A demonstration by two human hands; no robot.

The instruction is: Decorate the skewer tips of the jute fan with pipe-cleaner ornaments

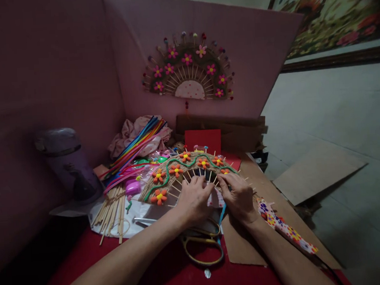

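Two bare forearms [129, 259] reach in from the lower corners over a red surface [147, 280], with a small silvery disc [207, 273] lying between them. Just beyond it are scissors [200, 239] with dark and yellowish handles, partly under the left forearm. Cardboard [241, 243] lies under the right forearm, and a flower-patterned tool [289, 230] with a dark cord rests beside that arm.

Farther in, both hands work at the inner edge of a half-round fan [191, 160], which lies mid-surface and carries orange flowers and a wavy green strand. The left hand [195, 198] has its fingers bent down over the thin ribs; I cannot tell whether its grip has hold of one. On the right hand [239, 195], thumb and forefinger come close together by a rib, and what lies between them cannot be made out.

Left of the fan, wooden sticks [112, 213] lie in a loose bundle, with colourful fuzzy stems [140, 139] behind them and a purple tumbler [70, 168] farther left. Red card [203, 139] stands behind the fan. Farthest off, a second fan [187, 59] with pink flowers hangs on a pink panel [255, 55], near a framed picture [331, 24].
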